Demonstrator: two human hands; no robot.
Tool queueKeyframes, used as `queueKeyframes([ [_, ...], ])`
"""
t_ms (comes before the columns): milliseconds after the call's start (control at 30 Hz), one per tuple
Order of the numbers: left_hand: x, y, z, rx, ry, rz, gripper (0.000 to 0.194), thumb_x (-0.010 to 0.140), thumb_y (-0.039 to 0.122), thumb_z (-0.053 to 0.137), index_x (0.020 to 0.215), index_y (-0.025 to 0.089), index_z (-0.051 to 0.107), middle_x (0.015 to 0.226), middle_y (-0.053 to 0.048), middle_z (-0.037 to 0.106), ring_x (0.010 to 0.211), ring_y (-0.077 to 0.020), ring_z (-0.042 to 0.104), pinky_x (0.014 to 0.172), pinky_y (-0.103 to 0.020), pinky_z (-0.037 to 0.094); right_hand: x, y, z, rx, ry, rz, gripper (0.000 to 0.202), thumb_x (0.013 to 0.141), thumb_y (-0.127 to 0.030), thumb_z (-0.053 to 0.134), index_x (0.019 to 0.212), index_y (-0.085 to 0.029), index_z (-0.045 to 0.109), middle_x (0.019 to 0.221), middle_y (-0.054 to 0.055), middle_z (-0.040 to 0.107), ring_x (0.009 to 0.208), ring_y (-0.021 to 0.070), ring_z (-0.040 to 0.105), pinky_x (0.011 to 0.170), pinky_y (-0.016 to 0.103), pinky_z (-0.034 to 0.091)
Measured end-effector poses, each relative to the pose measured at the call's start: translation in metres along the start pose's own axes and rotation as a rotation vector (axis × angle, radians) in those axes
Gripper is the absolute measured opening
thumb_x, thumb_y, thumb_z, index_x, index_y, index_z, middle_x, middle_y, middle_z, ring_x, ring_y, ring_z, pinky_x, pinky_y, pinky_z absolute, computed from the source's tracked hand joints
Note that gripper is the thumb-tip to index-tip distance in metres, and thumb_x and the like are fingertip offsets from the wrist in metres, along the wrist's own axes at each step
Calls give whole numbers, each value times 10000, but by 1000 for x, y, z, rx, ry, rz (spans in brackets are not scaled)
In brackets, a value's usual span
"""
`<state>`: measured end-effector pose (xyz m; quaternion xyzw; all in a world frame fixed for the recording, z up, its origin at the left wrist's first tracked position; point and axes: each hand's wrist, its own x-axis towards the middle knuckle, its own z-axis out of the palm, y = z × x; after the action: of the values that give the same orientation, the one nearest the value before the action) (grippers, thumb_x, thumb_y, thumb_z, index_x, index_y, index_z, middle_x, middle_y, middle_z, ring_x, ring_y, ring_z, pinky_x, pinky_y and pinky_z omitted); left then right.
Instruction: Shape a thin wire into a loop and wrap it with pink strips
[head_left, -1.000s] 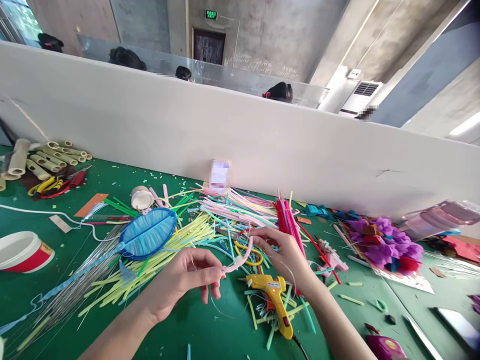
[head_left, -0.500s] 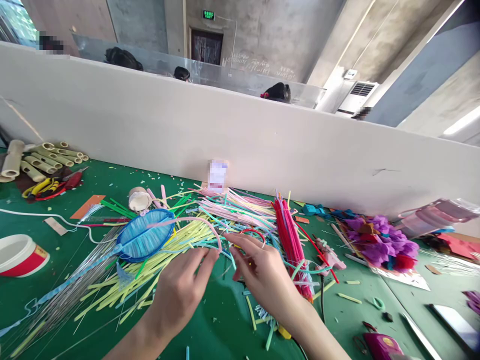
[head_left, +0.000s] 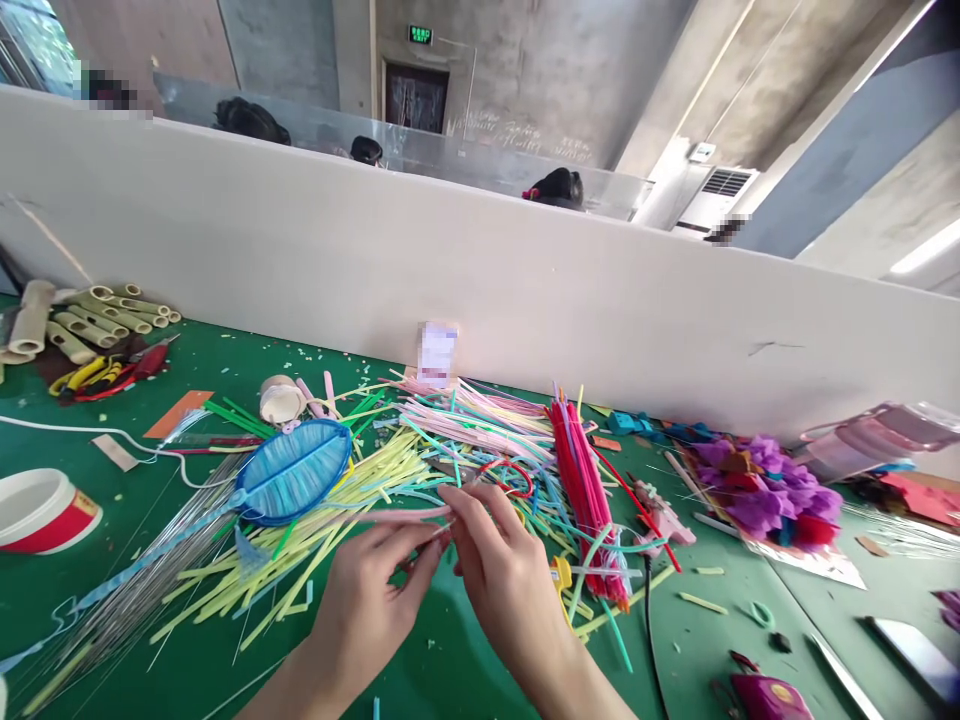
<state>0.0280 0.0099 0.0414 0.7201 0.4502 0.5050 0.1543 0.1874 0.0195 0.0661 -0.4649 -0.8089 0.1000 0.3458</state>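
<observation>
A thin, bendy pink strip [head_left: 397, 516] runs nearly level to the left from my fingertips. My left hand [head_left: 379, 585] pinches near its right end, thumb against the bent forefinger. My right hand [head_left: 499, 560] is closed at the same spot, its fingertips meeting those of the left. The exact grip between them is partly hidden by the fingers. Behind the hands spread loose yellow strips [head_left: 375, 470] and pink strips [head_left: 480, 432]. To the left lies a blue leaf-shaped piece [head_left: 292, 470] with a wrapped stem. A red and pink bundle [head_left: 581, 480] rests just right of my right hand.
Bamboo tubes [head_left: 90, 320] and pliers [head_left: 90, 375] lie far left, above a paper cup [head_left: 49, 510]. Thin wires [head_left: 165, 560] fan across the left. A glue gun [head_left: 664, 515], purple flowers [head_left: 765, 490] and a phone [head_left: 915, 655] are on the right. A white partition [head_left: 480, 260] closes the back.
My hands have come together, the right one shifting slightly left. The pink strip, arched upward before, now lies lower and flatter. A yellow object beside the bundle shows more fully.
</observation>
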Motion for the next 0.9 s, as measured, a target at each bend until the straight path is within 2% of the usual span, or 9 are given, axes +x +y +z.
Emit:
queueKeyframes([
  [67, 4, -1, -3, -100, -36, -142, 133, 900, 189, 613, 924, 210, 743, 878, -50, 757, 795, -184, 725, 674, -237, 575, -3, 3, 3, -182, 36, -99, 369, 981, -123, 404, 1308, -170, 569, 1249, 172, 632, 748, 191, 733, 522, 257, 588],
  [133, 8, -2, -6, -227, -104, -317, 134, 886, 235, 634, 915, 216, 764, 847, -45, 748, 736, -181, 709, 609, -232, 567, -4, 6, 4, -258, 64, -161, 347, 969, -129, 443, 1289, -145, 575, 1310, 201, 600, 708, 178, 726, 494, 259, 578],
  [267, 15, -5, -9, -447, -144, -556, 149, 832, 305, 687, 890, 205, 781, 826, -46, 735, 636, -170, 660, 524, -233, 543, -3, 7, 1, -189, 175, -190, 213, 941, -157, 527, 1113, -162, 653, 1246, 181, 610, 607, 99, 673, 474, 206, 544],
  [367, 18, -3, -9, -529, -139, -605, 185, 817, 358, 697, 844, 194, 777, 806, -47, 730, 638, -177, 658, 527, -240, 544, -4, 8, -1, -186, 220, -214, 181, 914, -140, 545, 1054, -178, 653, 1149, 160, 622, 628, 103, 663, 522, 215, 557],
  [467, 20, -1, -7, -506, -143, -619, 252, 831, 424, 681, 825, 187, 765, 713, -39, 716, 634, -192, 665, 545, -251, 541, -8, 10, 0, -207, 225, -273, 119, 884, -142, 542, 947, -183, 635, 1037, 144, 645, 669, 140, 666, 558, 254, 572],
  [567, 20, -2, -4, -472, -115, -612, 278, 830, 446, 679, 849, 182, 764, 732, -52, 742, 662, -211, 691, 580, -268, 554, -13, 10, 3, -196, 221, -268, 81, 893, -158, 542, 850, -192, 602, 944, 129, 667, 684, 164, 674, 538, 257, 559],
  [733, 18, -7, -1, -471, 14, -647, 278, 801, 447, 714, 855, 180, 770, 735, -48, 747, 645, -205, 697, 568, -269, 574, -20, 6, 8, -6, 279, -84, 187, 944, -119, 471, 1004, -195, 631, 1118, 139, 709, 963, 200, 725, 761, 285, 608],
  [800, 18, -8, -2, -474, 27, -657, 274, 804, 441, 716, 850, 176, 768, 729, -48, 746, 649, -203, 698, 560, -264, 575, -22, 3, 9, 92, 306, -31, 250, 958, -102, 441, 1084, -200, 634, 1128, 118, 728, 1042, 198, 714, 843, 291, 602],
  [900, 19, -10, -1, -487, 28, -657, 265, 812, 424, 715, 868, 169, 758, 731, -47, 746, 642, -193, 692, 558, -257, 570, -26, -3, 11, 195, 262, -16, 297, 975, -111, 418, 1161, -202, 631, 1152, 106, 733, 1099, 200, 697, 892, 304, 596],
])
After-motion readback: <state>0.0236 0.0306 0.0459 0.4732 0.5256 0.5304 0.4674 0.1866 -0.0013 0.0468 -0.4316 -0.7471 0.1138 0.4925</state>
